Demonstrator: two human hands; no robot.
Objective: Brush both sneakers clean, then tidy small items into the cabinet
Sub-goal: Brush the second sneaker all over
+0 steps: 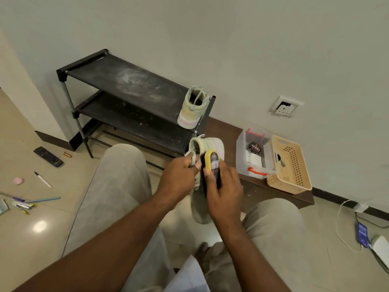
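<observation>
The left hand (179,175) holds one shoe (207,144) up over the lap, with its fingers (192,160) curled tight on the shoe's edge. The right hand (225,192) has its fingers wrapped round a brush (213,163), and the brush is against the shoe. The other shoe (192,108) sits on the rack (126,81). A remote (48,157) and a pen (43,179) lie on the floor (52,218).

trousers (117,186): loose, pale grey-beige, fine-ribbed cloth, both legs | forearms (126,239): bare to the near edge | left hand (179,175), right hand (223,186): bare
</observation>
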